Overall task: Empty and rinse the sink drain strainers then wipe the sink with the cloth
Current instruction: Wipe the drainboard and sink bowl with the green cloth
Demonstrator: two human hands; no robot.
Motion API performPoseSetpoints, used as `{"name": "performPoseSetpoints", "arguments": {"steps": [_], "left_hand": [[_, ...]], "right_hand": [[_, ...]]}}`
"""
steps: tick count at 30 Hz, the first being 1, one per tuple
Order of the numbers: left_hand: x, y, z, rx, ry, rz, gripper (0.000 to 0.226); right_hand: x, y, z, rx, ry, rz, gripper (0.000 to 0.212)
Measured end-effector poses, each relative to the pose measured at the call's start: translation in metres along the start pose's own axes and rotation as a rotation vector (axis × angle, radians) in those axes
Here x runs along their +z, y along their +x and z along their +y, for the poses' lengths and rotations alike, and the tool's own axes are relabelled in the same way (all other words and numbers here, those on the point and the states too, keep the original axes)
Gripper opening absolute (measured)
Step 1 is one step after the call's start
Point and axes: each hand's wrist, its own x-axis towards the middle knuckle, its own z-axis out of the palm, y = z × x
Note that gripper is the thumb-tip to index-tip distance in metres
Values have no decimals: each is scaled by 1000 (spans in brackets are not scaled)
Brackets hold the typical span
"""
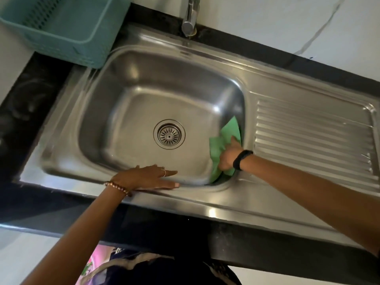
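**Wiping the basin wall with the cloth**

Nearest to me is my left hand (pixel 147 177), laid flat on the front rim of the sink (pixel 86 161), fingers spread and straight, gripping nothing; it looks like a brace only. My right hand (pixel 228 156) is down inside the basin, at the wall to the right of the drain strainer (pixel 169 134), fingers pressed onto the green cloth (pixel 226 136) and bunching it against the steel. I hold the cloth by pressure and a partial curl of the fingers rather than by a tight fist.

The cloth lies between the drain strainer and the ribbed drainboard (pixel 312 132), climbing the basin wall, with its lower edge trailing towards the front corner. The drain strainer sits seated in its hole at the middle of the basin floor and looks clear, so I judge the emptying and rinsing finished and the wiping under way.

The cloth is thin, soft and probably damp: it will fold and slide easily on the slick steel. I would keep the palm on its middle, where it is bunched, so the loose corners follow.
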Motion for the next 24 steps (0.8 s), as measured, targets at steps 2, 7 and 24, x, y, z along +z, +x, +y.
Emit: {"name": "performPoseSetpoints", "arguments": {"steps": [2, 7, 24], "left_hand": [[-2, 0, -1, -8, 77, 21, 68], [-4, -10, -23, 95, 172, 97, 69], [-14, -56, -94, 149, 371, 540, 101]], "right_hand": [[-2, -9, -8, -61, -88, -113, 56], [-50, 7, 13, 113, -148, -42, 56], [15, -28, -52, 19, 553, -269, 63]]}}
